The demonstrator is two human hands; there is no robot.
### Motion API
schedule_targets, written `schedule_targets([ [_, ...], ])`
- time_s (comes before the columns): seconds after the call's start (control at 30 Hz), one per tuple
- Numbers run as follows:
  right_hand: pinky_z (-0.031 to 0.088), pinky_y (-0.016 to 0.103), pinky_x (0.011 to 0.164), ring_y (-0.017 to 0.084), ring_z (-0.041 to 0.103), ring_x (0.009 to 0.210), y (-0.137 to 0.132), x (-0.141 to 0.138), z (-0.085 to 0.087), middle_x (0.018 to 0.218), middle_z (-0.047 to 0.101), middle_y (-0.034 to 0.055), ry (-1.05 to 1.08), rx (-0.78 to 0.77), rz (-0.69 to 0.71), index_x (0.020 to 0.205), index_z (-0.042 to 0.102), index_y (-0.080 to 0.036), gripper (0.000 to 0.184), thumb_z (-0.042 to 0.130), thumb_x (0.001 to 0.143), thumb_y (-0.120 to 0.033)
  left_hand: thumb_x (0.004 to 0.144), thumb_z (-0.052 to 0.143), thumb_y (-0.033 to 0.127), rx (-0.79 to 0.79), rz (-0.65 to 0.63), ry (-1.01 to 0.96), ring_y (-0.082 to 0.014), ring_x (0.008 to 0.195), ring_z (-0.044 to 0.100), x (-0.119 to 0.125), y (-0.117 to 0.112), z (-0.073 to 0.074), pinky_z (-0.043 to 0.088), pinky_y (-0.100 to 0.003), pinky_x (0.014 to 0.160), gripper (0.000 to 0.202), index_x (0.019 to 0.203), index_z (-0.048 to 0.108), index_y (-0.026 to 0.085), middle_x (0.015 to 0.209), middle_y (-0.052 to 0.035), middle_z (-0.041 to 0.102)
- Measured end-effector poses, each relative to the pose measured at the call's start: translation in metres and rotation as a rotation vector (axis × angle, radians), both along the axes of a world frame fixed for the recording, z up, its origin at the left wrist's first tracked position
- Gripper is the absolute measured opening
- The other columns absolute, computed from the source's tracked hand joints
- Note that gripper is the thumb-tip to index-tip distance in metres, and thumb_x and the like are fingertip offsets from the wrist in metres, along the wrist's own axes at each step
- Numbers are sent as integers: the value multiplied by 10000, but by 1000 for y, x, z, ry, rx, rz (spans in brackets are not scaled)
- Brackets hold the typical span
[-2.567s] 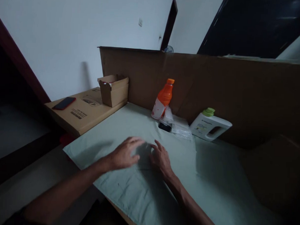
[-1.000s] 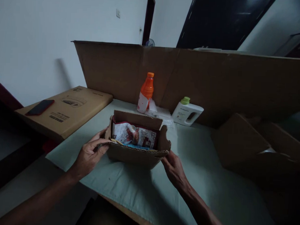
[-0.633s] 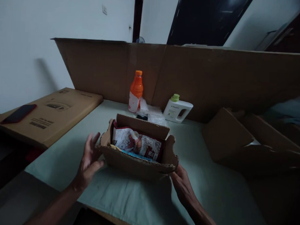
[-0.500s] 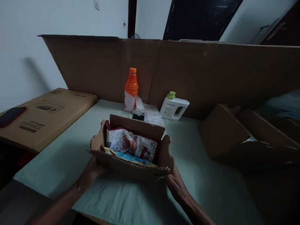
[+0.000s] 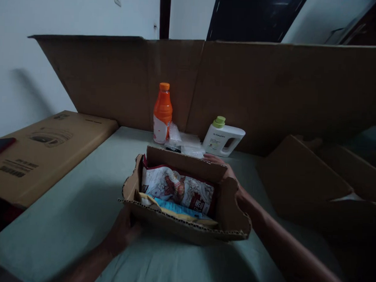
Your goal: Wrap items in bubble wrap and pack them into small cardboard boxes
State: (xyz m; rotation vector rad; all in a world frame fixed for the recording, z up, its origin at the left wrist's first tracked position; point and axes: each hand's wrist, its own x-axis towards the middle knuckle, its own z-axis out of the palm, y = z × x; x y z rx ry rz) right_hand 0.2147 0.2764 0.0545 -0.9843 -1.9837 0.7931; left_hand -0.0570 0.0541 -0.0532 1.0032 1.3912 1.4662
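Note:
A small open cardboard box (image 5: 184, 233) is tilted toward me above the green cloth. Inside it lie a white and dark-red printed food packet (image 5: 178, 186) and a blue and yellow packet (image 5: 182, 210). My left hand (image 5: 126, 231) grips the box at its near left corner, the fingers partly hidden underneath. My right hand (image 5: 216, 159) is behind the box's far wall, close to the clear plastic packets (image 5: 190, 145). Its fingers look stretched out, though the far wall covers much of the hand.
An orange bottle (image 5: 163, 113) and a white jug with a green cap (image 5: 223, 138) stand at the back, before a tall cardboard panel (image 5: 116, 81). A flat carton (image 5: 48, 148) with a dark phone (image 5: 1, 147) lies left. A larger open carton (image 5: 303, 182) sits right.
My right hand has left the box's near right corner and reached round behind its far wall. The box has shifted right and a little nearer, with my left hand still on it.

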Motion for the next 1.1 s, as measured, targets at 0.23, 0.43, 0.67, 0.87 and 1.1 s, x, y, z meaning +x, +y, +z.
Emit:
schedule_targets([
  [0.23, 296, 595, 1193, 349, 480, 1395, 105, -122, 1, 1406, 623, 90, -181, 54, 81, 928, 768, -194, 268, 829, 668, -215, 689, 767, 473, -36, -50, 84, -366, 1075, 669, -10, -4, -11, 540, -495, 1010, 517, 1126, 715, 201, 1015, -128, 735],
  [0.43, 472, 409, 1094, 265, 572, 1315, 79, -64, 10, 1467, 572, 77, 131, 44, -125, 1416, 556, -165, 603, 587, 897, -470, 753, 690, 459, -123, -152, 86, -353, 1033, 689, -8, -4, -4, 552, -472, 982, 353, 962, 755, 182, 946, -111, 752],
  [0.67, 470, 471, 1094, 322, 573, 1315, -75, 95, -35, 1398, 622, 138, 319, -198, -607, 1412, 557, -197, 790, 740, 750, -587, 707, 718, 372, 24, 4, 145, -315, 1058, 685, -11, 1, -9, 544, -434, 981, 434, 1078, 673, 152, 1081, -115, 735],
  [0.87, 509, 463, 1057, 355, 548, 1344, -196, 175, -60, 1455, 583, 132, 218, -341, -854, 1392, 580, -248, 748, 735, 746, -593, 683, 767, 443, 26, 11, 204, -341, 1156, 644, -16, 2, -3, 527, -441, 1013, 637, 1217, 585, 148, 1180, -125, 704],
  [1.1, 526, 433, 1002, 290, 513, 1374, -212, 100, -45, 1539, 489, 122, 18, -83, -355, 1368, 586, -265, 509, 616, 892, -440, 688, 772, 476, 4, 10, 312, -332, 1168, 633, -28, 1, 1, 537, -421, 988, 611, 1176, 565, 173, 1116, -103, 697],
])
